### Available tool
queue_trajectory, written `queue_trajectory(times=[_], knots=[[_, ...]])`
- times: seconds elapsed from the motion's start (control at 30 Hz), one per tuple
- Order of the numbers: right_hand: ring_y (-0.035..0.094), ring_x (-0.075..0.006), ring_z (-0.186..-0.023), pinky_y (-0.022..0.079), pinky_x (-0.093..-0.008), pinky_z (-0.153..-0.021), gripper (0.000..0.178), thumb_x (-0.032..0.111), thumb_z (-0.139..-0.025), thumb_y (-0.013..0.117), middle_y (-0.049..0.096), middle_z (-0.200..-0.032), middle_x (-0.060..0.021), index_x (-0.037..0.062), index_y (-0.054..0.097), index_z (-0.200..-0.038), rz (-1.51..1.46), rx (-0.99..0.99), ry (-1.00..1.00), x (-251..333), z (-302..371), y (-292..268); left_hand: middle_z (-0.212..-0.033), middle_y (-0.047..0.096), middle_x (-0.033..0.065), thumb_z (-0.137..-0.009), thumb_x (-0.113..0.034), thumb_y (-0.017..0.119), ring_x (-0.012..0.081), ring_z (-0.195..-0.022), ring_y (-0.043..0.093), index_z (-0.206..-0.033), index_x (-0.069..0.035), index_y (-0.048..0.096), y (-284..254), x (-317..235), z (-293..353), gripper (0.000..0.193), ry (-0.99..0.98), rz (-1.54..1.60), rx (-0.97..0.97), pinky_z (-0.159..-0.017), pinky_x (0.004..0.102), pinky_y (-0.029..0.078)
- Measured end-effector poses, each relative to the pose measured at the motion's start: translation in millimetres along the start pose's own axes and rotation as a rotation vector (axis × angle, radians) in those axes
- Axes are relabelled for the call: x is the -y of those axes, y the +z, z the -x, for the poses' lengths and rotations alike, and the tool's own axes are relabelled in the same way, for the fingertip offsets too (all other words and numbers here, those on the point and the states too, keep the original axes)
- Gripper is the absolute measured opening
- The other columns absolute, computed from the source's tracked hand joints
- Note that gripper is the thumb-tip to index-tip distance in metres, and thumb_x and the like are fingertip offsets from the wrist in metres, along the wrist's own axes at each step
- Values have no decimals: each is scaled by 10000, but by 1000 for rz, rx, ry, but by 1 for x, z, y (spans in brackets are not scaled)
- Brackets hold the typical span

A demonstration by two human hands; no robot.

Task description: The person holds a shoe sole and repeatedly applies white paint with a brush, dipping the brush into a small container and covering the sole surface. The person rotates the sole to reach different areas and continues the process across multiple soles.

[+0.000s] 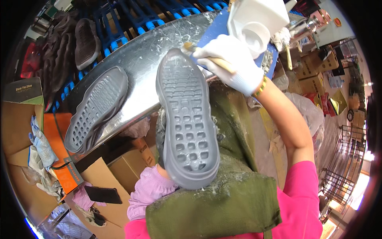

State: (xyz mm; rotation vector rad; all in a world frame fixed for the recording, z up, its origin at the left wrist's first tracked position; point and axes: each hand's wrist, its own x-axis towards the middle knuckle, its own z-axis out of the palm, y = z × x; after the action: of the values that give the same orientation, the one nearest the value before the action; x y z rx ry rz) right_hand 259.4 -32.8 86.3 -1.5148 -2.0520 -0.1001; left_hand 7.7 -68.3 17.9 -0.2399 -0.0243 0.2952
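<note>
A grey shoe sole (186,119), tread side up, is propped on my green-aproned lap. My left hand is hidden beneath it; only the pink striped sleeve (148,190) shows under its heel end. My right hand (230,63), in a white glove, grips a wooden-handled brush (199,51) whose bristle end touches the sole's upper rim. Right behind that hand stands a white glue container (254,24) on a blue board (215,28). A second grey sole (95,109) lies on the glue-smeared metal table (147,59) to the left.
Dark soles (85,42) are stacked on a blue rack at the upper left. Cardboard boxes (119,167), white gloves (39,147) and a dark phone (103,195) sit below the table. More boxes and a metal rack (342,159) stand on the right.
</note>
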Motion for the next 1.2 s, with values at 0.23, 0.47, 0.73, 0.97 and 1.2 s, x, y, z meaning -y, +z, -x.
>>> queue_trajectory(times=[0.23, 0.47, 0.73, 0.97, 1.2], knots=[[632, -272, -869, 499, -369, -793, 148, 226, -860, 636, 674, -871, -55, 136, 710, -951, 231, -75, 74, -16, -32, 8, -1263, 579, 146, -964, -336, 572, 254, -1099, 616, -1380, -44, 442, -15, -18, 25, 525, 12, 5, -117, -943, 406, 544], [629, -261, -807, 515, -346, -770, 128, 246, -847, 676, 671, -833, -63, 143, 715, -912, 338, -110, 88, -23, -22, 13, -1269, 577, 156, -965, -356, 566, 267, -1095, 619, -1387, -36, 435, -17, -24, 21, 546, -11, -22, -124, -943, 418, 544], [614, -266, -776, 494, -359, -707, 118, 228, -858, 668, 640, -814, -65, 114, 656, -883, -50, -47, 75, 24, 11, -14, -1331, 524, 167, -959, -434, 550, 286, -1153, 582, -1456, -44, 342, 7, -29, -22, 666, -20, -214, -123, -993, 446, 501], [611, -182, -651, 491, -294, -640, 107, 192, -860, 704, 665, -687, -5, 139, 729, -770, -485, 490, 164, 103, 65, -67, -1367, 502, 139, -972, -459, 487, 289, -1194, 540, -1455, -80, 358, 6, -41, -25, 627, 57, -497, -30, -1022, 445, 453], [607, -60, -764, 501, -221, -675, 112, 138, -897, 665, 693, -855, -2, 39, 696, -940, -550, -96, 468, 62, 31, -66, -1361, 503, 150, -921, -595, 486, 313, -1205, 529, -1452, -92, 380, 14, -41, -20, 739, 74, -523, -176, -1035, 485, 434]])
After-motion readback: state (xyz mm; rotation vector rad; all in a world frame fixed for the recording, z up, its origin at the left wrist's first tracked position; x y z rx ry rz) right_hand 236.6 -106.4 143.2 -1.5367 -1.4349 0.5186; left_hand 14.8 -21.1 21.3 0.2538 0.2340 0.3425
